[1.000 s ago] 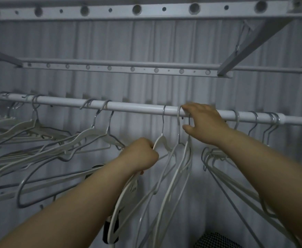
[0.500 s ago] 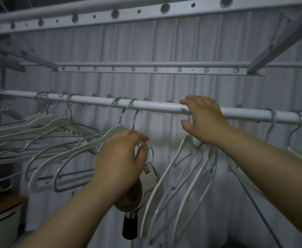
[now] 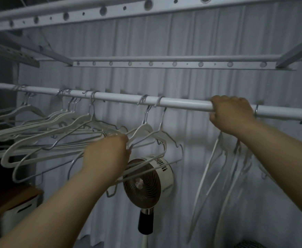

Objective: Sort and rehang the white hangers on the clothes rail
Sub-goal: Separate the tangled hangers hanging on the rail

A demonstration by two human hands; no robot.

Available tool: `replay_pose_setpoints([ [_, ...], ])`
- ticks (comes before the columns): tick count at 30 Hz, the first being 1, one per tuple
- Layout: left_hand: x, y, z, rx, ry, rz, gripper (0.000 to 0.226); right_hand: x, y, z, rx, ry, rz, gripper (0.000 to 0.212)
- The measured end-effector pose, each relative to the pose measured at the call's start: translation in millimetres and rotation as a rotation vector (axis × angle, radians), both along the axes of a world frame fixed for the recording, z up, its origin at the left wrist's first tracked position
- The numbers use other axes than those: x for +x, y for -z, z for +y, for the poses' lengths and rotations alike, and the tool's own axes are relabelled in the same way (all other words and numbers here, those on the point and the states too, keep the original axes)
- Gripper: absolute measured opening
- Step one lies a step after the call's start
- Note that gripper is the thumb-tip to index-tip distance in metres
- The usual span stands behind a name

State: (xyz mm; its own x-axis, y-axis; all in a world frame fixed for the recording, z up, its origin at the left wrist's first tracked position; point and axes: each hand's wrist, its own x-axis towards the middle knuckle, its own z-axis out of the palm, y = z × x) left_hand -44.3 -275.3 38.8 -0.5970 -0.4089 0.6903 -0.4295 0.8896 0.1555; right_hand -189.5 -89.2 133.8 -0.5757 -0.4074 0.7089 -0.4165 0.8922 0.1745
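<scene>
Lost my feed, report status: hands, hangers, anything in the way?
Left hand grips hanger on rail. Right hand grips rail above hanger bunch. Fan behind, not blocking.

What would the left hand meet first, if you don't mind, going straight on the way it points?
Probably the white hanger right at the fingertips of the left hand; they may already touch it. Depth is unclear.

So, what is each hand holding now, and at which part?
The left hand grips a white hanger by its sloping arm. The right hand curls over the rail; whether it pinches anything else there cannot be told.
</scene>
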Motion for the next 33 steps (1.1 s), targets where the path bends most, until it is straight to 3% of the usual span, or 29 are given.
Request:
replay_pose_setpoints([
  [10, -13.1, -1.3, -5.8, 0.125, 0.105, -0.234, 0.031, -2.1, 3.5, 5.5, 0.008, -0.011, 0.048, 0.040],
  [33, -72.1, -33.1, 17.2, 0.671, 0.455, -0.161, 0.029, 0.2, -1.1, 26.7, 0.098, -0.096, -0.015, 0.048],
])
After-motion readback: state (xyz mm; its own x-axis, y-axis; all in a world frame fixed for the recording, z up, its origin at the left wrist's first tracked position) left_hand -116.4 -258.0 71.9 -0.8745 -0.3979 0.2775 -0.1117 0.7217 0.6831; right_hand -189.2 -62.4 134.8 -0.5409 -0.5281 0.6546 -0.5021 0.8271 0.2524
